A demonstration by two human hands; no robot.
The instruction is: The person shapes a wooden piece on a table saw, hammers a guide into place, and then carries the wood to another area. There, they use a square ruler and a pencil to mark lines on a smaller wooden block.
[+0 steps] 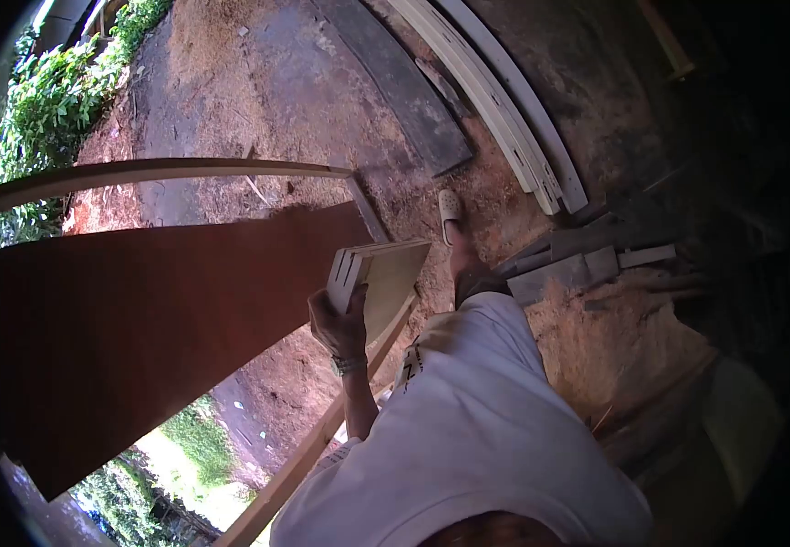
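Note:
My left hand (340, 325), with a watch at the wrist, grips the near end of a small stack of pale slotted boards (386, 273) held out in front of my body. Just left of the stack lies a large red-brown panel (158, 337), with a long pale wooden rail (313, 451) running under the hand. My right hand is hidden from view. My white shirt (477, 428) and one foot in a pale clog (450, 214) show below the boards.
The ground is dirt and sawdust. Curved white mouldings (504, 109) and a dark plank (404, 87) lie ahead. Grey offcuts (577, 264) are piled at the right. A thin curved strip (158, 170) arcs above the panel; greenery (39, 109) borders the left.

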